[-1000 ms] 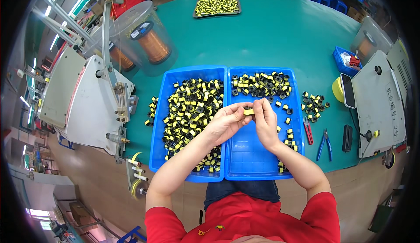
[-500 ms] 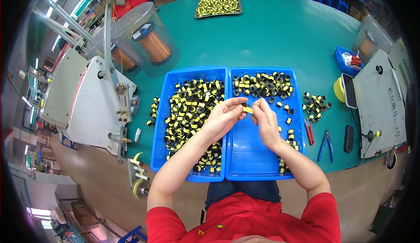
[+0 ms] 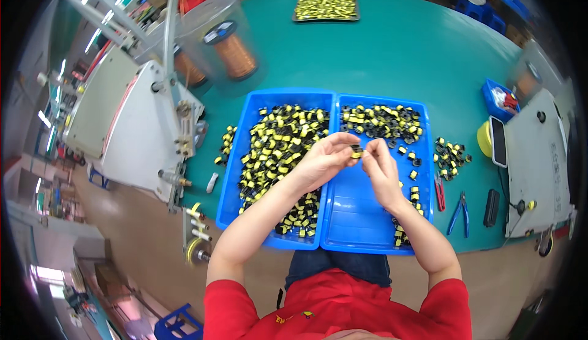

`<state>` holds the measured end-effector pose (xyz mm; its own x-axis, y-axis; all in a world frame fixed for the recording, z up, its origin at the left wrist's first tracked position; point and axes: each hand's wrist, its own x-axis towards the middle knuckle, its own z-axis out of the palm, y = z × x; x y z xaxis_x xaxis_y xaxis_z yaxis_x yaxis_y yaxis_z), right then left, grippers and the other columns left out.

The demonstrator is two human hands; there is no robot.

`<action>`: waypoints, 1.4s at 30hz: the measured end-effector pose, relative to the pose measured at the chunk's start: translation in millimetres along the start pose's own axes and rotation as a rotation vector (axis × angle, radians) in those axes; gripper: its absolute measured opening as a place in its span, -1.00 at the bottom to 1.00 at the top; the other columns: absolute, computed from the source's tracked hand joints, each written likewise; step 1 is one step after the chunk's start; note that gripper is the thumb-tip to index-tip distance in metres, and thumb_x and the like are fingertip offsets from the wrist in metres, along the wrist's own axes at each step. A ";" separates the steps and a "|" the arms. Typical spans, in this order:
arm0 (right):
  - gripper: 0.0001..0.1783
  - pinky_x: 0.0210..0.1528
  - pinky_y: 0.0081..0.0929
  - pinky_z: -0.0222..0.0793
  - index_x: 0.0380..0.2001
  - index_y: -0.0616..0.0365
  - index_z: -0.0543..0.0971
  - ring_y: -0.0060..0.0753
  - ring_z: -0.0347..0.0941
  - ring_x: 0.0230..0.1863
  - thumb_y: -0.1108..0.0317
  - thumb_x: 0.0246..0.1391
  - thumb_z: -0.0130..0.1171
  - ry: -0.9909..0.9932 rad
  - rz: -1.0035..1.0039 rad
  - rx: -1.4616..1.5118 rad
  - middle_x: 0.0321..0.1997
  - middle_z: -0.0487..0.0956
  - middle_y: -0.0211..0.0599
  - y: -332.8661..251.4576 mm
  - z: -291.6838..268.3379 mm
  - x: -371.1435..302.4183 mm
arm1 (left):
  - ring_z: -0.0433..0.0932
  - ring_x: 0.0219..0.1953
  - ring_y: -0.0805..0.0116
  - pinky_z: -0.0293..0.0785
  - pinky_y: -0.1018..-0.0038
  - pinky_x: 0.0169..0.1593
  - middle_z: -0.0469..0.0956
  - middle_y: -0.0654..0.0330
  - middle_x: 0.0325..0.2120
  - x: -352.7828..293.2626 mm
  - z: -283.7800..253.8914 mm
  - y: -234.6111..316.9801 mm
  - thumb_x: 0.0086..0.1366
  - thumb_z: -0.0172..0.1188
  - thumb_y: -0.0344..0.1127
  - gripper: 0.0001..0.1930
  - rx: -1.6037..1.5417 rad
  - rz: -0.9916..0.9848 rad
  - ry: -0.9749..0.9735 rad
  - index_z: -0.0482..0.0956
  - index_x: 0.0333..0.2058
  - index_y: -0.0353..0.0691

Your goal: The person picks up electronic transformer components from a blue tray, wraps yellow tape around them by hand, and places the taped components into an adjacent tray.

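Observation:
Above the seam between two blue trays, my left hand [image 3: 329,159] pinches a small black coil bobbin [image 3: 356,153] banded with yellow tape. Against its right side are the fingertips of my right hand [image 3: 381,175], closed in a pinch; they partly hide the bobbin. Under my left forearm, the left blue tray [image 3: 230,184] is heaped with similar bobbins. The right blue tray [image 3: 352,217] has bobbins gathered along its far end and down its right side, and its blue bottom shows in the middle.
Loose bobbins [image 3: 450,158] lie right of the trays, near red-handled snips [image 3: 440,193], blue pliers [image 3: 459,214] and a black case [image 3: 491,208]. White machines [image 3: 147,129] flank the green table [image 3: 392,46]. Copper wire spools [image 3: 231,51] stand far left; a dark tray [image 3: 358,17] of yellow parts lies beyond.
The yellow strip that stretched between my hands now lies against the bobbin, and my fingertips remain close together. The whole view has shifted and tilted slightly, with the trays appearing farther right.

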<state>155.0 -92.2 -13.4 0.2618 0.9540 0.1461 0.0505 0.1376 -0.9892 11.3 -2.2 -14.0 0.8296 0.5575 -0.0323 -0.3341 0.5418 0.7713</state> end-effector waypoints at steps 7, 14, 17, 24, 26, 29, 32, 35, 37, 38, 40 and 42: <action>-0.89 -0.55 -0.70 0.02 -0.35 0.13 0.28 -0.75 0.13 -0.55 0.34 0.21 -0.11 -0.017 0.025 -0.075 -0.55 0.28 -0.52 0.1 3.8 -0.5 | 0.52 -0.30 0.48 0.44 0.58 -0.16 0.54 0.16 -0.33 2.4 11.3 -3.2 0.20 0.18 -0.43 -0.67 0.412 0.095 0.150 0.41 -0.05 -0.33; -0.87 -0.53 -0.71 0.10 -0.34 0.12 0.29 -0.70 0.20 -0.56 0.31 0.23 -0.07 -0.126 0.132 0.175 -0.49 0.40 -0.40 -3.4 -0.2 5.8 | 0.53 -0.31 0.47 0.47 0.56 -0.25 0.53 0.19 -0.37 1.8 5.3 5.4 0.11 0.30 -0.37 -0.64 0.466 0.132 0.113 0.43 -0.14 -0.34; -0.84 -0.53 -0.69 0.12 -0.35 0.10 0.29 -0.67 0.21 -0.58 0.29 0.20 -0.01 -0.122 0.203 0.217 -0.52 0.36 -0.44 3.9 -7.6 7.8 | 0.55 -0.29 0.45 0.50 0.53 -0.18 0.53 0.17 -0.38 -1.8 7.6 14.2 0.09 0.30 -0.39 -0.64 0.583 0.233 0.095 0.44 -0.15 -0.35; -0.84 -0.53 -0.66 0.12 -0.38 0.05 0.27 -0.63 0.18 -0.59 0.29 0.18 0.01 0.001 0.197 0.190 -0.56 0.23 -0.50 0.7 -7.9 6.2 | 0.50 -0.28 0.02 0.43 0.25 -0.19 0.47 -0.01 -0.40 -41.1 26.4 56.8 0.06 0.03 -0.50 -0.73 1.653 0.429 0.193 0.45 -0.21 -0.40; -0.85 -0.56 -0.67 0.13 -0.39 0.09 0.27 -0.67 0.18 -0.62 0.36 0.17 0.02 -0.002 0.161 0.222 -0.60 0.26 -0.50 -6.3 -5.8 3.7 | 0.49 -0.24 0.04 0.42 0.25 -0.15 0.46 0.00 -0.37 -69.9 44.5 71.9 0.03 0.04 -0.51 -0.73 1.841 0.176 0.305 0.44 -0.22 -0.37; -0.86 -0.55 -0.67 0.13 -0.39 0.10 0.27 -0.67 0.18 -0.61 0.39 0.15 0.02 -0.054 0.131 0.203 -0.59 0.26 -0.50 -13.0 -3.0 -0.6 | 0.49 -0.19 0.14 0.39 0.30 -0.09 0.46 0.07 -0.30 -104.9 36.4 63.3 0.00 0.11 -0.50 -0.64 2.037 0.111 0.402 0.41 -0.15 -0.31; -0.86 -0.54 -0.67 0.13 -0.39 0.11 0.28 -0.68 0.19 -0.61 0.38 0.15 0.03 -0.082 0.117 0.174 -0.60 0.28 -0.50 -17.4 0.9 -3.2 | 0.44 -0.06 0.18 0.34 0.36 0.01 0.45 0.11 -0.13 -131.0 20.8 47.1 0.11 0.14 -0.43 -0.64 2.118 0.473 0.434 0.39 -0.07 -0.23; -0.86 -0.56 -0.71 0.11 -0.42 0.12 0.29 -0.72 0.20 -0.61 0.43 0.14 0.04 -0.093 0.112 0.128 -0.60 0.30 -0.50 -21.7 1.2 -3.8 | 0.47 -0.11 0.12 0.36 0.28 0.00 0.49 0.06 -0.19 -163.9 -7.1 42.5 0.18 0.10 -0.41 -0.80 1.866 0.390 0.768 0.47 -0.20 -0.29; -0.86 -0.57 -0.72 0.10 -0.42 0.13 0.29 -0.72 0.19 -0.61 0.43 0.14 0.03 -0.076 0.098 0.113 -0.60 0.30 -0.50 -23.8 0.1 -3.8 | 0.47 -0.16 0.04 0.39 0.25 -0.04 0.51 -0.02 -0.26 -188.2 -22.2 57.4 0.23 -0.01 -0.35 -0.81 1.992 -0.046 1.002 0.52 -0.36 -0.37; -0.86 -0.57 -0.73 0.09 -0.42 0.13 0.29 -0.73 0.19 -0.61 0.43 0.14 0.03 -0.062 0.082 0.092 -0.60 0.30 -0.51 -24.5 -1.6 -3.9 | 0.46 -0.15 0.01 0.38 0.25 -0.03 0.51 -0.02 -0.25 -202.3 -35.6 56.3 0.26 -0.05 -0.31 -0.76 1.979 -0.220 1.132 0.52 -0.33 -0.38; -0.87 -0.57 -0.73 0.08 -0.42 0.13 0.29 -0.74 0.19 -0.61 0.43 0.14 0.03 -0.065 0.084 0.097 -0.60 0.30 -0.51 -26.6 -2.5 -4.8 | 0.42 -0.06 0.00 0.33 0.23 0.04 0.44 -0.03 -0.11 -226.1 -66.1 64.3 0.28 -0.06 -0.27 -0.74 1.899 -0.501 1.117 0.53 -0.25 -0.32; -0.87 -0.58 -0.74 0.07 -0.42 0.13 0.29 -0.75 0.18 -0.60 0.43 0.14 0.03 -0.067 0.083 0.104 -0.59 0.30 -0.52 -26.6 -3.1 -4.3 | 0.38 0.01 0.01 0.28 0.19 0.09 0.34 0.00 0.02 -233.3 -79.2 72.9 0.30 -0.07 -0.25 -0.71 1.843 -0.586 1.055 0.51 -0.12 -0.22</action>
<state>155.5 -100.7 12.3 0.1955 0.9785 0.0661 -0.0701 0.0811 -0.9942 -242.1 -43.0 -0.7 -0.0390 0.9861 -0.1617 0.9936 0.0554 0.0980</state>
